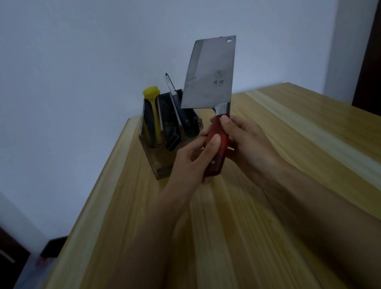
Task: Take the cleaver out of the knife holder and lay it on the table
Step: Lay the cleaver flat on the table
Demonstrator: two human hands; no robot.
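Red-handled steel cleaver (209, 76) upright above our pale wooden table (307, 153), our left hand (191, 161) and right hand (245, 142) both clamped on its handle, clear knife holder (162, 157) behind.

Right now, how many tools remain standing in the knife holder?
3 visible: a yellow brush in the left slot, a black-handled tool in the middle, a peeler toward the right. The cleaver is out; others may be hidden.
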